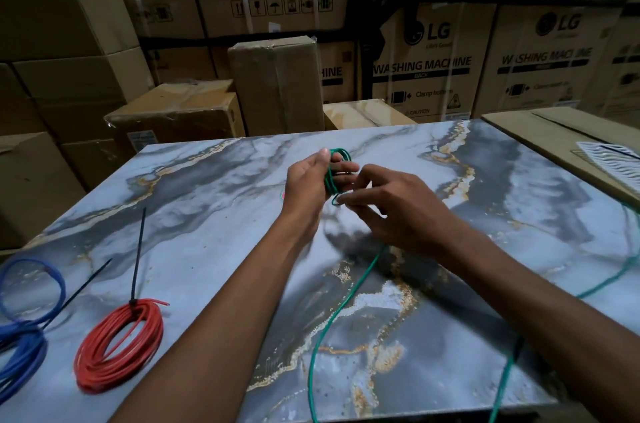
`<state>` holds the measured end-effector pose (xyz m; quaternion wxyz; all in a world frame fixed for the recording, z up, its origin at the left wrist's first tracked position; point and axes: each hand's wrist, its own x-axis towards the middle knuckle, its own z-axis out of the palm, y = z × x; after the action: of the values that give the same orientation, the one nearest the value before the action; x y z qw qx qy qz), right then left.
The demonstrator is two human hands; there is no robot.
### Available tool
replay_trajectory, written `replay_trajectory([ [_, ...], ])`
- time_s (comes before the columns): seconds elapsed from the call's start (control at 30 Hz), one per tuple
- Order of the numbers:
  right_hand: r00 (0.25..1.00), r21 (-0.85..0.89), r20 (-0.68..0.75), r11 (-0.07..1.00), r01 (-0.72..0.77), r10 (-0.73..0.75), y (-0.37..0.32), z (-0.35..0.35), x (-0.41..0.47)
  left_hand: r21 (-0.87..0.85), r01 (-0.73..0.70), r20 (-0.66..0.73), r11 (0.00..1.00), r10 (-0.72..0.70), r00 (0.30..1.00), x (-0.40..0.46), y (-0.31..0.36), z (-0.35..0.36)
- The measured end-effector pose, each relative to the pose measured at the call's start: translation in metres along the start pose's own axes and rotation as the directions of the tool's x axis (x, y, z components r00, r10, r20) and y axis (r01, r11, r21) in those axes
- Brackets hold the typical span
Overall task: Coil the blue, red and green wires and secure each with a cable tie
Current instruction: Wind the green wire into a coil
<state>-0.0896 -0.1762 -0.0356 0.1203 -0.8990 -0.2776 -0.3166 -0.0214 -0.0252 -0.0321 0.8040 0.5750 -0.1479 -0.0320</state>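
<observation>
1. Marble-patterned table top (pixel 214 232): far edge runs just beyond my hands, with stacked cardboard boxes (pixel 273 87) close behind it. The near edge shows at lower right, where the top ends.
2. Right side is crowded: a flat carton (pixel 540 135) lies along the table's right edge, with a white patterned piece (pixel 609 161) on it.
3. Left side holds the finished work. Bare table lies between the red coil and my left forearm, and across the middle under both arms.
4. My left hand (pixel 308 180) is up over the far centre of the table, fingers closed around a small bundle of green wire (pixel 337 168) loops, thumb pointing up.
5. My right hand (pixel 391 211) is just beside it, fingertips (pixel 341 200) pinched on the green strand at the bottom of the bundle.
6. The green wire's loose length drops from my hands, runs along the table toward the near edge, and another stretch trails off at right. It is thin and mostly uncoiled.
7. Red wire (pixel 119 344): a tidy oval coil at lower left, cinched with a black cable tie (pixel 138 256) whose long tail points away from me.
8. Blue wire (pixel 24 318): coiled at far left, partly out of frame, with a second black tie (pixel 81 287) angled across it.
</observation>
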Motion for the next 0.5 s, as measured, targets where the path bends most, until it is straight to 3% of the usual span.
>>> replay_trajectory([
  [0.13, 0.980, 0.057, -0.191, 0.997, -0.046, 0.056, 0.004, -0.002, 0.003, 0.312, -0.121, 0.085, 0.942, 0.099, 0.991, -0.003, -0.005, 0.003],
  [0.27, 0.946, 0.116, -0.273, 0.982, -0.147, 0.174, 0.011, -0.008, 0.001, 0.415, -0.178, 0.213, 0.892, 0.095, 0.972, -0.006, -0.009, 0.005],
  [0.37, 0.945, 0.133, -0.256, 0.975, -0.176, 0.205, 0.017, -0.015, 0.001, 0.444, -0.154, 0.248, 0.883, 0.044, 0.968, -0.006, -0.011, 0.007],
  [0.5, 0.985, 0.116, -0.130, 0.988, -0.099, 0.114, 0.028, -0.023, 0.002, 0.543, -0.170, 0.248, 0.823, 0.037, 0.968, -0.002, -0.012, 0.002],
])
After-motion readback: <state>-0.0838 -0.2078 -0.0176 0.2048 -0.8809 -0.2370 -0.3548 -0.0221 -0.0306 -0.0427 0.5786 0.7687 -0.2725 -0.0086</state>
